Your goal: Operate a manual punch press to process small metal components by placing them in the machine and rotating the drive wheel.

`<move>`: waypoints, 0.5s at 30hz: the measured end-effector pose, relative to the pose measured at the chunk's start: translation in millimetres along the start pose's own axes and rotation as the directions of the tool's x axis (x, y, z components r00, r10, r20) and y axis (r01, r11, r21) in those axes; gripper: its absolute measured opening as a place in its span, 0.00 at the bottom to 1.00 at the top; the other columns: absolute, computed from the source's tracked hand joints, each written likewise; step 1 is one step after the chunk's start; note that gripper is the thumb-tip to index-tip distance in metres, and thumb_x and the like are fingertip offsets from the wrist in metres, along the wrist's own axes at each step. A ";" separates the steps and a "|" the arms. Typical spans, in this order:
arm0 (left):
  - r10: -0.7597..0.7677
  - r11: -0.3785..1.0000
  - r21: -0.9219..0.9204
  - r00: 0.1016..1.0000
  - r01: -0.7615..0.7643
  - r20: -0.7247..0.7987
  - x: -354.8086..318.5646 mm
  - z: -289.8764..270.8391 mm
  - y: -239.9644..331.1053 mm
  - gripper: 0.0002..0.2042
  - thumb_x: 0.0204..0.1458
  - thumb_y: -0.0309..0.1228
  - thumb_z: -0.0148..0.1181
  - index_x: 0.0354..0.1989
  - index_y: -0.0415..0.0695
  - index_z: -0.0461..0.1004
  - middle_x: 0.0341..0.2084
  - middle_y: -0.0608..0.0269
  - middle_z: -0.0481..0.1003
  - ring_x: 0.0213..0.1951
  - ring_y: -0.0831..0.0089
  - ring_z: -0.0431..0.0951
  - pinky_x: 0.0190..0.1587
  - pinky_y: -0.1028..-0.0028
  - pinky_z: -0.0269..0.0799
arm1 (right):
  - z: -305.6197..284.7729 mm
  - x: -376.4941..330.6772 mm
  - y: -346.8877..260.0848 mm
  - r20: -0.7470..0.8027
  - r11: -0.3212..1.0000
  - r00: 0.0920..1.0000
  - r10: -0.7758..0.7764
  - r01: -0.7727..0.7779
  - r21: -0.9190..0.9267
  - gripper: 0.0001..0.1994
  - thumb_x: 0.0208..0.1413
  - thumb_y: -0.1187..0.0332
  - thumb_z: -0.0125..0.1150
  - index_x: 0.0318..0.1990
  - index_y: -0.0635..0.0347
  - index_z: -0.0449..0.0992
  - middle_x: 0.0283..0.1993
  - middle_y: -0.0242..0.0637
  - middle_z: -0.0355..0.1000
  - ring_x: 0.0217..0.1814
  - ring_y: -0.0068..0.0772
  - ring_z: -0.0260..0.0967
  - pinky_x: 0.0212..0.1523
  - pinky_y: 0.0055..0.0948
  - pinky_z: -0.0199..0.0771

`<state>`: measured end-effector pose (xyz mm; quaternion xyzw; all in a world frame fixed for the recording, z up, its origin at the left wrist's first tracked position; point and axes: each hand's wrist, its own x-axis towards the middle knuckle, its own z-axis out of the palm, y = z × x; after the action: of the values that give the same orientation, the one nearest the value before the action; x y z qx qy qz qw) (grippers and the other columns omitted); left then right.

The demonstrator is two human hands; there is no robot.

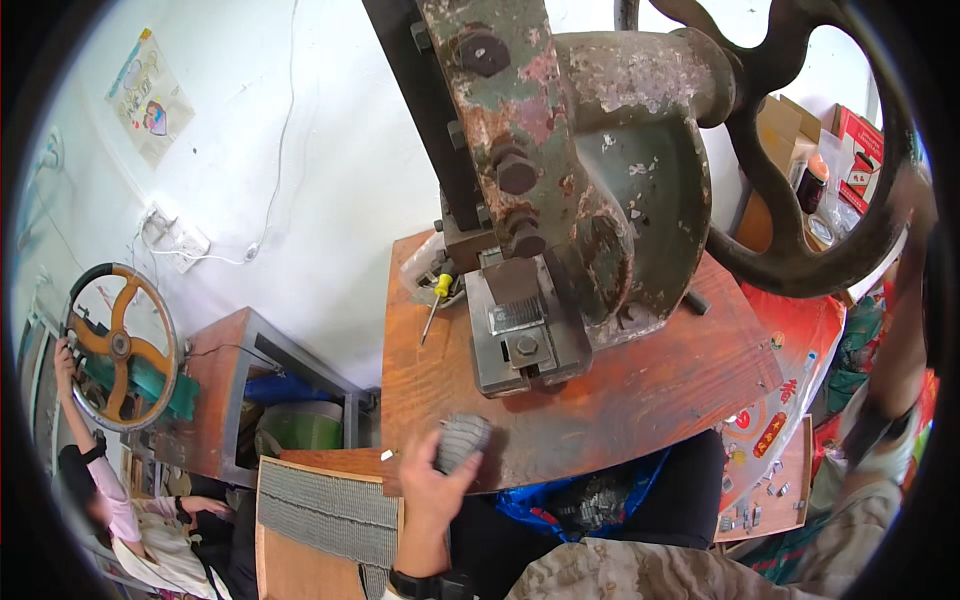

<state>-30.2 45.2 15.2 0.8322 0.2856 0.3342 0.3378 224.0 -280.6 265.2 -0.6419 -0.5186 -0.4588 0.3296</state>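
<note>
My left hand point(432, 488) is closed round a grey, ridged bundle point(463, 443) that looks like small metal pieces packed side by side, at the front edge of a wooden bench top. Beyond it stands a worn green hand press point(640, 200). A short row of grey ridged pieces point(515, 314) lies on the steel die block point(530, 350) under its ram. Far right, my right hand point(912, 195) is at the rim of the press's big dark handwheel point(765, 150); motion smears its fingers.
A yellow-handled screwdriver point(436, 305) lies left of the die block. Below left, a wooden tray point(300, 560) holds rows of grey pieces. A blue bag point(530, 512) of small metal parts sits at my lap. Another person point(150, 520) is at another wheel point(120, 345) far left.
</note>
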 end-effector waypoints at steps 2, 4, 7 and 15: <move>0.146 0.984 0.104 0.989 -0.145 -0.005 -21.9 5.7 -5.8 0.21 0.33 0.30 0.71 0.38 0.37 0.75 0.34 0.55 0.73 0.37 0.61 0.74 0.41 0.68 0.71 | 87.0 -80.4 -14.7 0.207 0.943 0.956 -0.207 0.139 0.302 0.05 0.44 0.77 0.58 0.31 0.63 0.73 0.34 0.39 0.71 0.35 0.40 0.68 0.37 0.36 0.67; 0.210 0.967 0.137 0.976 -0.216 0.058 -19.9 32.6 1.6 0.23 0.32 0.31 0.72 0.41 0.39 0.74 0.36 0.55 0.72 0.40 0.59 0.72 0.43 0.65 0.67 | 126.2 -134.6 -37.7 0.448 0.905 0.894 -0.023 -0.172 0.390 0.13 0.37 0.76 0.68 0.35 0.60 0.76 0.34 0.39 0.71 0.37 0.43 0.70 0.38 0.37 0.71; 0.270 0.929 0.213 0.949 -0.301 0.166 -11.1 47.5 14.2 0.27 0.31 0.34 0.73 0.44 0.40 0.73 0.39 0.55 0.71 0.43 0.57 0.69 0.47 0.61 0.62 | 161.7 -189.5 -59.6 0.575 0.812 0.802 0.161 -0.439 0.385 0.16 0.38 0.73 0.69 0.39 0.61 0.76 0.40 0.42 0.71 0.41 0.46 0.68 0.42 0.39 0.71; 0.256 0.892 0.327 0.946 -0.311 0.201 -17.8 47.6 32.0 0.31 0.31 0.42 0.72 0.46 0.40 0.72 0.41 0.57 0.71 0.45 0.56 0.67 0.49 0.58 0.58 | 198.4 -202.1 -74.5 0.559 0.791 0.821 0.115 -0.416 0.448 0.15 0.40 0.72 0.68 0.39 0.62 0.76 0.41 0.44 0.70 0.43 0.48 0.67 0.44 0.40 0.70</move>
<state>2.5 -4.4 6.7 0.9352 0.1895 0.2585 0.1508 192.6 -157.4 1.4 -0.6842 -0.5963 -0.0522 0.4166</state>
